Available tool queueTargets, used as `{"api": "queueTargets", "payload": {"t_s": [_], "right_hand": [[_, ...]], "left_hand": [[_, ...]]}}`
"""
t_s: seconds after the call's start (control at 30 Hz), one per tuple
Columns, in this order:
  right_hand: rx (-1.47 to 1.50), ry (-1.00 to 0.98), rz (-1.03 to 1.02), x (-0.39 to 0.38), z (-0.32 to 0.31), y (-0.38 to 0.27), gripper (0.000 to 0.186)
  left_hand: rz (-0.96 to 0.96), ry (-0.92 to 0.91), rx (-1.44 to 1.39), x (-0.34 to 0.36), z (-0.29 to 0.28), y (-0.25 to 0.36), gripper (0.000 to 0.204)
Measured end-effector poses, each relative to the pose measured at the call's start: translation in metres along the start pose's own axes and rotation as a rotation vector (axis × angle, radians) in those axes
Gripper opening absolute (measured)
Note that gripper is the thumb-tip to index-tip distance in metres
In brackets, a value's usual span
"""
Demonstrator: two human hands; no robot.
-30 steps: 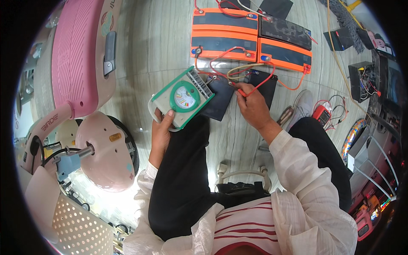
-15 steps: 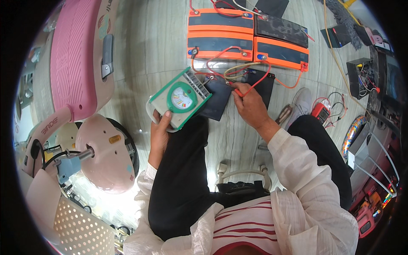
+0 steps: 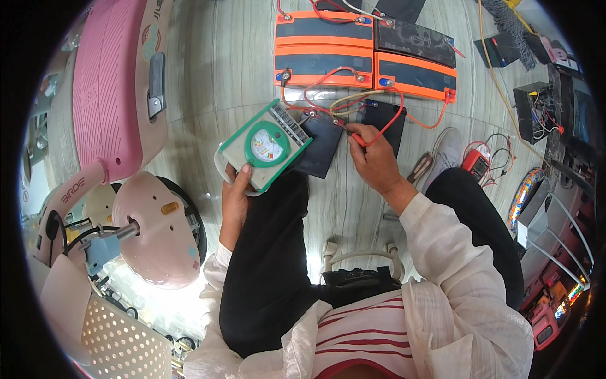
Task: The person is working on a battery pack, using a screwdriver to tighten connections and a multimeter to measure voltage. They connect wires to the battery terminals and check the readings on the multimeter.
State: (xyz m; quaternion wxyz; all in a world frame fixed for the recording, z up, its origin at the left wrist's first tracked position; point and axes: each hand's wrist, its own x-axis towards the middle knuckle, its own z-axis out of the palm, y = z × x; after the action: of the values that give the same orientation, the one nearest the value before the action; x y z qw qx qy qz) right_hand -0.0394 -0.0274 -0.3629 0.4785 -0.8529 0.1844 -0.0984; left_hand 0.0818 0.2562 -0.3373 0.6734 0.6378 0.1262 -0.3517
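My left hand (image 3: 236,197) grips the lower edge of a battery tester (image 3: 240,153) with a green frame and a round needle dial, held tilted above my knee. Between the fingers of my right hand (image 3: 380,163) is a red test probe (image 3: 358,139). Its tip points at a terminal on the top edge of a black battery (image 3: 323,151); whether metal touches metal is too small to tell. Another black battery (image 3: 392,126) lies beside it, partly behind my right hand. Red and tan leads loop over both.
Orange-cased batteries (image 3: 325,62) joined by wires lie beyond my hands, with a dark battery (image 3: 415,43) among them. A red multimeter (image 3: 475,164) rests right of my shoe. A pink scooter (image 3: 106,95) stands at left, and a yellow cable (image 3: 499,82) crosses the floor at right.
The view has shifted slightly. My right fingers have turned a little, so the red probe's handle shows more. Both hands keep their holds.
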Motion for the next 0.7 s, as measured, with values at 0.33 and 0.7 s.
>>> {"api": "queueTargets", "payload": {"t_s": [0.33, 0.7], "right_hand": [[-0.026, -0.039, -0.012, -0.0004, 0.0026, 0.0043, 0.024], [-0.045, -0.048, -0.016, 0.0032, 0.0064, 0.0047, 0.024]], "left_hand": [[0.025, -0.013, -0.022, -0.0010, 0.0039, 0.0023, 0.067], [0.023, 0.025, 0.053, -0.0002, 0.0006, -0.0011, 0.068]]}}
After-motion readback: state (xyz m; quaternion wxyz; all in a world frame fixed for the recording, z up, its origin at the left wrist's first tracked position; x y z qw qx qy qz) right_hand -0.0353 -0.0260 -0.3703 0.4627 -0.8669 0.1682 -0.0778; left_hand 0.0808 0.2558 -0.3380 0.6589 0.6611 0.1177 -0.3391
